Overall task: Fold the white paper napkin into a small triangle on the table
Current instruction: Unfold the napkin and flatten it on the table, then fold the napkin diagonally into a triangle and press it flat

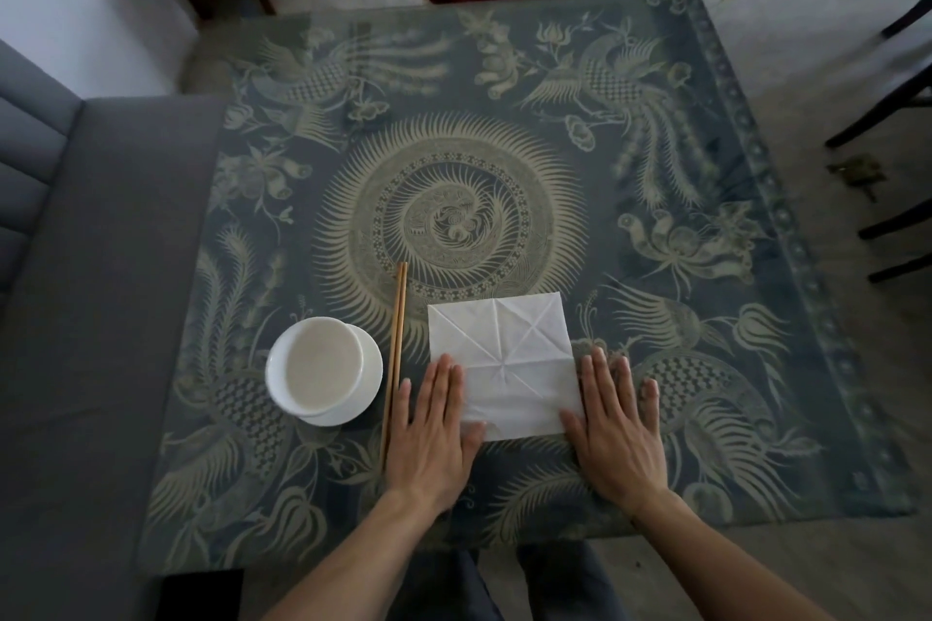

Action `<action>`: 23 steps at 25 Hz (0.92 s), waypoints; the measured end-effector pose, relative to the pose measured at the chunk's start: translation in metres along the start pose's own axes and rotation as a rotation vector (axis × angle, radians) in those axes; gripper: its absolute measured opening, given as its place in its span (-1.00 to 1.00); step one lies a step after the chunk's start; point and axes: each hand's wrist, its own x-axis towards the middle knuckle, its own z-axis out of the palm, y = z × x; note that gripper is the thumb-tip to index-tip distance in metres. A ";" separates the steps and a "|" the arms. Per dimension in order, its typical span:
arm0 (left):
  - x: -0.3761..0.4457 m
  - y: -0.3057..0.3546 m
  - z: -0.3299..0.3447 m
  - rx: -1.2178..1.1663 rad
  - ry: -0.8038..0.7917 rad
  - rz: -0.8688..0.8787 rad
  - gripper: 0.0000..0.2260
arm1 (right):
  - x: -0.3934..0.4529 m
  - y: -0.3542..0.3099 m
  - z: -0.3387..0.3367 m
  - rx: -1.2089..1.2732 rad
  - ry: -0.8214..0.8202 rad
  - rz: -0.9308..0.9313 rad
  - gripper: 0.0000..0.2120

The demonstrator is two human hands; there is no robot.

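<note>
A white paper napkin (504, 358) lies flat and unfolded as a square near the table's front edge, marked with straight and diagonal creases. My left hand (436, 429) rests flat, palm down, on the napkin's near left corner, fingers together. Palm down as well, my right hand (615, 424) lies at the napkin's near right corner, its thumb on the paper and its fingers on the cloth beside it. Neither hand grips anything.
A white bowl on a white saucer (323, 371) stands left of the napkin. A pair of wooden chopsticks (394, 358) lies between the bowl and my left hand. The table (706, 242) wears a dark blue patterned cloth. A grey sofa (91, 267) flanks the left side, dark chair legs (892, 126) the right.
</note>
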 end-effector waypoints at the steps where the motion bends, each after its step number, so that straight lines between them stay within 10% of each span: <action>1: 0.001 -0.001 0.000 0.002 0.002 0.001 -0.36 | -0.001 0.001 0.000 -0.002 0.000 0.000 -0.35; 14: 0.072 -0.019 -0.049 -0.208 0.261 -0.057 -0.57 | 0.017 -0.009 -0.017 0.079 0.038 -0.067 -0.36; 18: 0.120 -0.036 -0.076 -0.223 0.168 -0.169 -0.64 | 0.031 -0.015 -0.023 -0.004 0.030 -0.155 -0.36; 23: 0.157 -0.018 -0.100 -0.302 -0.018 0.135 -0.63 | 0.044 -0.020 -0.028 0.036 0.006 -0.045 -0.30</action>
